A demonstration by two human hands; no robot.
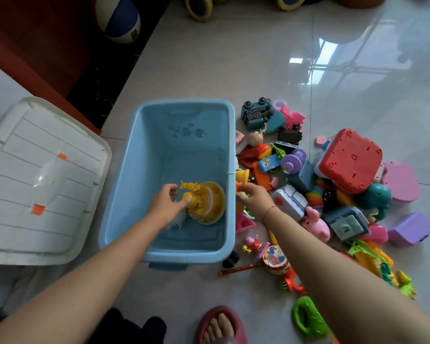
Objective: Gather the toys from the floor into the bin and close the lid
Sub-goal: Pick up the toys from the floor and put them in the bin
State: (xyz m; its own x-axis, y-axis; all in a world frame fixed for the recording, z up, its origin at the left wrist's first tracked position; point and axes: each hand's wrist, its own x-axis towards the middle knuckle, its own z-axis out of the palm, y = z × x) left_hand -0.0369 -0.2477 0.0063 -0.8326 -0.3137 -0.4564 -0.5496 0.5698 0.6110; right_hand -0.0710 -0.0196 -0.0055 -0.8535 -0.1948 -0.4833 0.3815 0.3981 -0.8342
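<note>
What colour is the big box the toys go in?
The bin is light blue, clearest in the head view.

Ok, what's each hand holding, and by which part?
Right hand pinches a small yellow toy by its lower end; left hand: cannot be told.

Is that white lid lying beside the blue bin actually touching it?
Apart. The head view shows a strip of bare floor running between the lid and the left rim of the bin.
</note>
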